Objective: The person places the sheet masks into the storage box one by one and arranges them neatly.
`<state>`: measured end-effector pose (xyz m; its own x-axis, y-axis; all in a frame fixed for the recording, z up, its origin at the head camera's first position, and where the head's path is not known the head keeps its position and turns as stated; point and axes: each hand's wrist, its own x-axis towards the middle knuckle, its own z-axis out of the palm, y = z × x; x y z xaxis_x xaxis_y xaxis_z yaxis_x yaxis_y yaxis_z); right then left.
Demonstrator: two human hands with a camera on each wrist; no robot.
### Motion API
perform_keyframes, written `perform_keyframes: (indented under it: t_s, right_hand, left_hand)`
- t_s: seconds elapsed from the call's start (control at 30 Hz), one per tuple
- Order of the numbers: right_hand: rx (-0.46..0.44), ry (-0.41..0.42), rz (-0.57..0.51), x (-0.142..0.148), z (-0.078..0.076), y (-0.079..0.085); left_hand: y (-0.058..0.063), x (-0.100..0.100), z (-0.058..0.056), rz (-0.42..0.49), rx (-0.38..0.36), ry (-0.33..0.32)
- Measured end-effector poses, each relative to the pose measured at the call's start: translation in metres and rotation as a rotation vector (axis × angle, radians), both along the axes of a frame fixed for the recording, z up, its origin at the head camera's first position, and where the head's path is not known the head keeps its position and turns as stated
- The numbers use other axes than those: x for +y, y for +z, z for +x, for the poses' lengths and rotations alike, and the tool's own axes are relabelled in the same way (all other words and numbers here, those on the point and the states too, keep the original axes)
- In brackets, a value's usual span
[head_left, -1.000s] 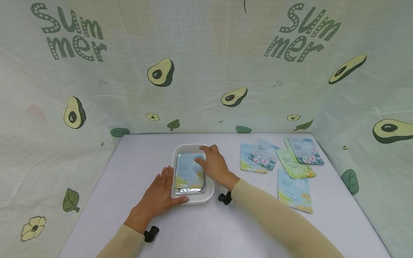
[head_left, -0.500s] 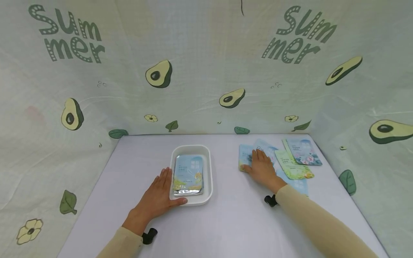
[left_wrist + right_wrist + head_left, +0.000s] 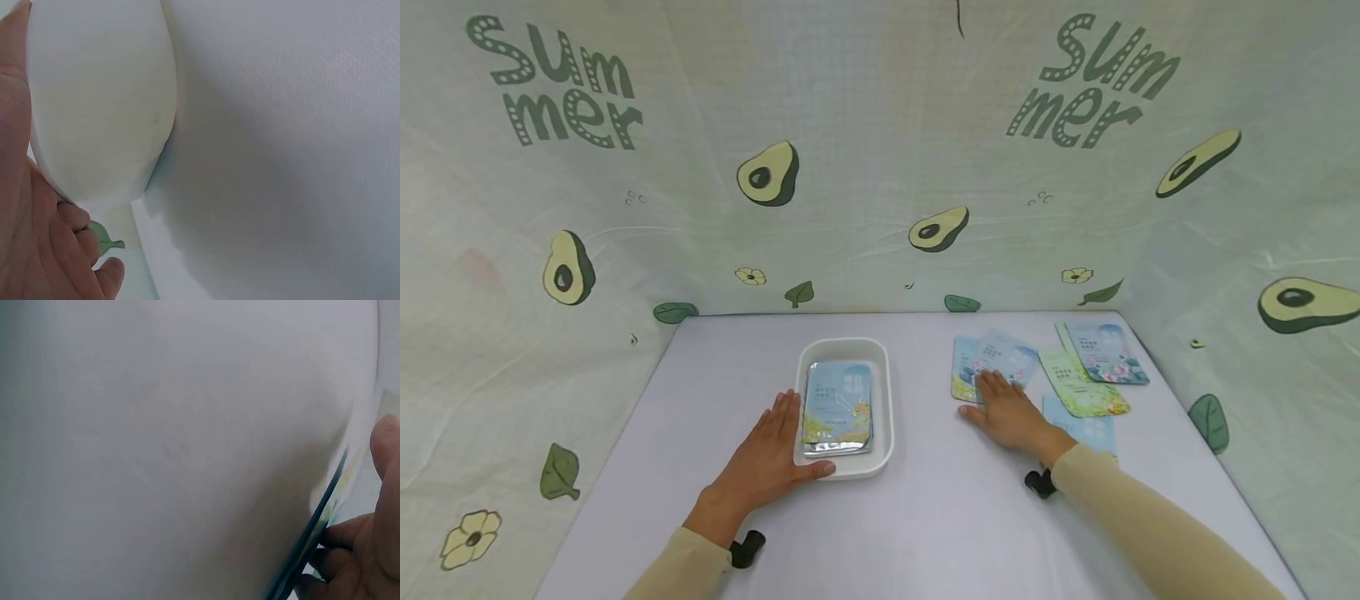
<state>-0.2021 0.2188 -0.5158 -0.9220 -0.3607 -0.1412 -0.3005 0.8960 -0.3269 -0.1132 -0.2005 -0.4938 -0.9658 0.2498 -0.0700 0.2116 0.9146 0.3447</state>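
Note:
A white plastic tray (image 3: 888, 417) holds stacked flat sachets, the top one a blue sachet (image 3: 837, 400) with yellow print over a silver edge. My left hand (image 3: 760, 458) rests along the tray's left side, fingers straight, thumb at its near corner. In the left wrist view the palm and fingers lie against the tray's wall (image 3: 100, 106). My right hand (image 3: 1011, 417) touches the near edge of a blue sachet with pink flowers (image 3: 1006, 354), its fingers extended. That sachet overlaps another blue-and-yellow sachet (image 3: 964, 367). The right wrist view shows sachet edges (image 3: 315, 525) beside the fingers.
To the right lie a green sachet (image 3: 1078, 387) and a flowered blue sachet (image 3: 1107, 350) overlapping it. A further blue sachet (image 3: 1090, 432) sits nearer, partly behind the right forearm. A patterned cloth (image 3: 850, 108) rises behind the white table (image 3: 925, 517).
My right hand left the tray and moved right to the overlapping blue sachets, then drew slightly nearer over them. The left hand stays at the tray.

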Motion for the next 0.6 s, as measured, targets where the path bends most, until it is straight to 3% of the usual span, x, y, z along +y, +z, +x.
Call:
perform_keyframes:
  t_s: [0.17,0.27,0.43,0.6]
  right_hand:
    - [0.048,0.107,0.052,-0.001,0.013,0.004]
    - [0.101,0.132,0.029,0.003,0.010,0.009]
    - [0.156,0.002,-0.010,0.024,-0.025,0.014]
    - [0.069,-0.109,0.064,0.045,-0.061,0.013]
  left_hand:
    - [0.001,0.000,-0.001,0.007,-0.014,-0.008]
    - [0.002,-0.001,-0.002,0.009,-0.013,-0.015]
    - [0.002,-0.002,-0.005,0.001,-0.037,-0.014]
    - [0.001,-0.002,-0.007,-0.003,-0.055,-0.019]
